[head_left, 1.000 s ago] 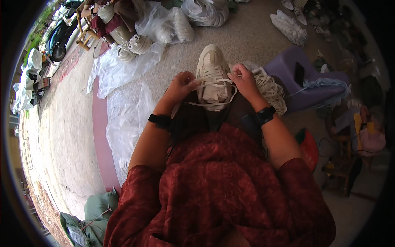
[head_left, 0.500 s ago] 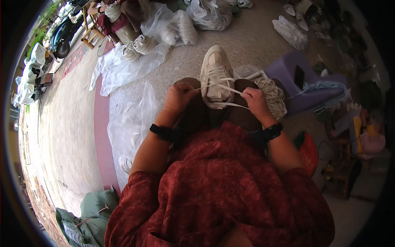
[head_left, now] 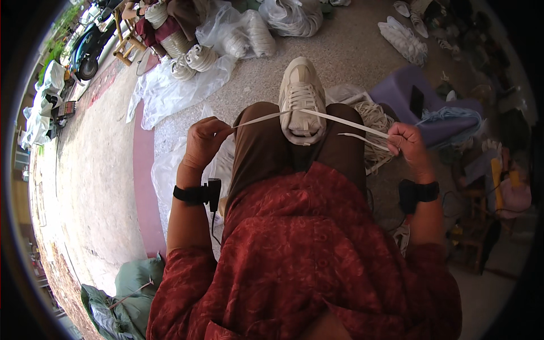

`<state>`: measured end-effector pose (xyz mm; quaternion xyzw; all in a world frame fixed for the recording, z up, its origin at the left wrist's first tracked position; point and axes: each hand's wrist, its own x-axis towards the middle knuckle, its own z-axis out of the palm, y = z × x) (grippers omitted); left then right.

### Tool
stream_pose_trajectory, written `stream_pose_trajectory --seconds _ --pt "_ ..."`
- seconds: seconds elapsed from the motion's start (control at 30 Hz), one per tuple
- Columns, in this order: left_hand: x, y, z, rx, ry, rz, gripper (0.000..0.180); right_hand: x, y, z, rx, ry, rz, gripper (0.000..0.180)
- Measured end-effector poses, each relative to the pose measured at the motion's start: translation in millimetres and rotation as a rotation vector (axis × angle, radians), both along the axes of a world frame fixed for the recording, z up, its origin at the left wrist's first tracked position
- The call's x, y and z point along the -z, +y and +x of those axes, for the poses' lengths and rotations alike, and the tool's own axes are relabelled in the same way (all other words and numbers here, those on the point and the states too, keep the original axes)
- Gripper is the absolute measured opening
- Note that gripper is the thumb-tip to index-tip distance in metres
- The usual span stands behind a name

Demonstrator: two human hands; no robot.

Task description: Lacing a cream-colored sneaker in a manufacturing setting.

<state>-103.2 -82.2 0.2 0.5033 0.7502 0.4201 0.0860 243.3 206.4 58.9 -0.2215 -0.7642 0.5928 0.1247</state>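
A beige sneaker [head_left: 302, 122] is held between my knees, its toe pointing away from me. Its cream shoelace [head_left: 345, 121] runs through the eyelets, and both ends stretch out to the sides. My left hand [head_left: 204, 140] pinches the left end, out past my left knee. On the other side, my right hand [head_left: 409, 145] grips the right end, with a loose tail hanging back toward the shoe. Both lengths look taut.
A pile of cream laces [head_left: 372, 120] lies right of my knee, beside a purple plastic stool [head_left: 396, 93] with blue cords on it. Clear plastic sheeting [head_left: 164, 93] and bundled coils spread ahead left, near another person. White shoes [head_left: 401, 41] lie far right.
My hands have moved apart, left hand to the left and right hand to the right. The lace ends are drawn out longer, and the crossed lacing sits tighter on the shoe.
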Motion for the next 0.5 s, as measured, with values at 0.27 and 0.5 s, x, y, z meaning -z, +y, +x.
stream_pose_trajectory --seconds 0.27,0.5 --pt "21.0 66.5 23.7 -0.008 0.295 -0.127 0.012 63.9 10.4 28.4 -0.239 -0.700 0.762 0.017" --pt "45.8 143.5 58.9 -0.046 0.606 -0.194 0.016 69.8 -26.7 -42.6 -0.022 -0.169 0.751 0.020"
